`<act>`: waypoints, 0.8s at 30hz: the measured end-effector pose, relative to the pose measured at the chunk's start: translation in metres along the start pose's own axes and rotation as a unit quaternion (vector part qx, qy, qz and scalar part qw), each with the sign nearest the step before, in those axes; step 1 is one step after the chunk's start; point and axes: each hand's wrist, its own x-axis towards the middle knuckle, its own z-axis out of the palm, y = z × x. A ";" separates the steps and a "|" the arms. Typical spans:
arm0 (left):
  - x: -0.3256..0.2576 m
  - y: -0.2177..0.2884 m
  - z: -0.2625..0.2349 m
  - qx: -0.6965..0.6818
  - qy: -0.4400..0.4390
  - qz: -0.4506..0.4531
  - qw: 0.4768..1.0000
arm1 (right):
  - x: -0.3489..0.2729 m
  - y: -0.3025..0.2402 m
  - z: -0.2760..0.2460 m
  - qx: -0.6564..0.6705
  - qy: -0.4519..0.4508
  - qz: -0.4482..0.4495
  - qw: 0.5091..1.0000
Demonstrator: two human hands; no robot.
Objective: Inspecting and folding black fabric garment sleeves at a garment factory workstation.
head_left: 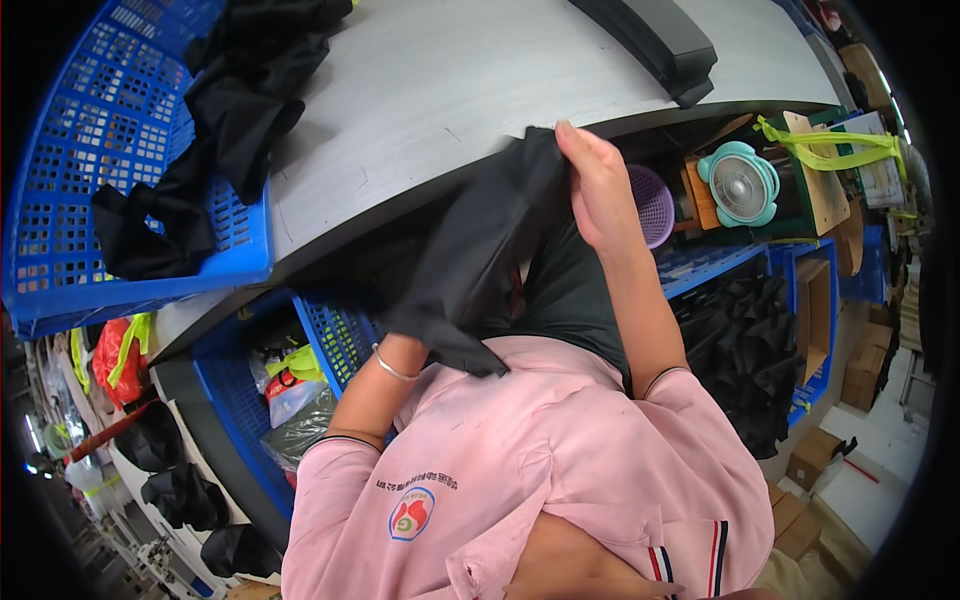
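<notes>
A long piece of black fabric (pixel 490 220) stretches in front of my body, just off the table's near edge. My right hand (pixel 598 185) is closed on its upper end, the thumb lying along the edge. My left hand (pixel 403 352), with a silver bangle at the wrist, goes in under the lower end of the fabric. The cloth hides its fingers, and whether it is inside the piece or behind it I cannot tell. Part of the fabric is blurred. Another black piece (pixel 655 45), folded and long, lies on the grey table (pixel 400 90) at the far right.
A blue basket (pixel 60 200) at the left has black pieces draped over it. Under the table are another blue crate (pixel 235 390) with bags, a purple basket (pixel 652 205) and a small turquoise fan (pixel 740 185). Black pieces (pixel 740 350) fill a crate at my right.
</notes>
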 end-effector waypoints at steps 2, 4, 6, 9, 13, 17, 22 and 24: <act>0.013 -0.004 0.014 0.007 0.000 -0.012 1.000 | 0.010 0.004 -0.011 -0.016 0.028 0.021 0.999; -0.006 -0.003 0.003 0.018 0.001 -0.023 1.000 | 0.013 0.001 -0.007 -0.112 0.090 -0.016 0.990; -0.005 -0.020 0.003 0.033 0.001 -0.035 0.999 | 0.002 -0.002 -0.003 -0.170 0.089 -0.086 0.978; -0.011 -0.029 0.000 0.051 0.005 -0.050 0.997 | -0.018 -0.003 0.008 -0.420 0.051 -0.257 0.869; -0.013 -0.039 0.004 0.062 -0.002 -0.059 0.996 | -0.015 0.007 0.011 -0.493 0.042 -0.284 0.821; 0.010 -0.063 0.009 -0.071 -0.006 -0.138 0.988 | 0.003 0.002 -0.004 -0.462 -0.029 -0.198 0.864; 0.037 -0.091 0.005 -0.391 0.008 -0.309 0.867 | 0.023 -0.020 -0.015 -0.315 -0.144 -0.122 0.930; 0.044 -0.100 0.001 -0.503 0.020 -0.363 0.784 | 0.045 -0.025 -0.008 -0.343 -0.114 -0.135 0.922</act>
